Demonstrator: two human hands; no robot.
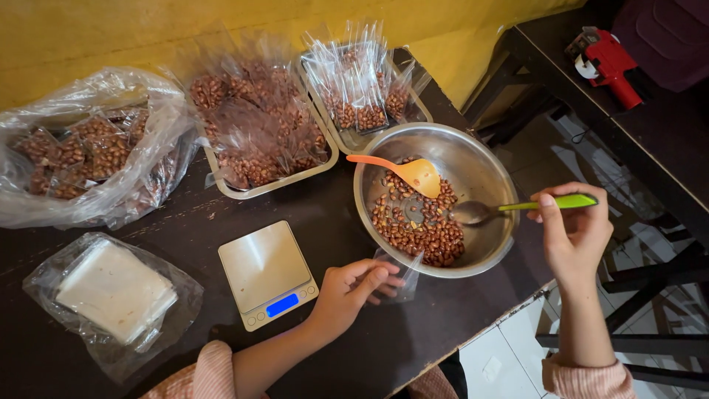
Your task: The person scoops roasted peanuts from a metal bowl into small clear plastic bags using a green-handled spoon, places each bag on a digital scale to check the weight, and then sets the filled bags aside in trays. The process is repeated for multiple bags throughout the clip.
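Two hands are busy at a dark tabletop [185, 229]. The right hand [572, 233] has its fingers wrapped tight around the green handle of a spoon [517, 208], and the spoon's metal end rests inside a shiny metal bowl [480, 174]. The bowl sits at about 3 o'clock from the middle of the tabletop and has brown peanuts [417, 229] in the bottom. An orange scoop [402, 170] lies in the bowl too, with its handle pointing to 9 o'clock. The left hand [351, 288] has its fingers pinched on a small clear bag [402, 277], which is right beside the bowl at its 6 o'clock edge. The bag looks empty. It looks like the scooping step, with nuts going from the bowl into the little bag. The next move would call for the bag mouth to be held wide open and the spoon to be tipped slowly so that no nuts spill. A small silver scale [267, 273] sits just at 9 o'clock from the left hand. At 12 o'clock there are two trays [258, 188] of filled bags. A big plastic bag [88, 148] of packs sits at 10 o'clock, and a pack of flat empty bags [114, 292] lies at 8 o'clock.
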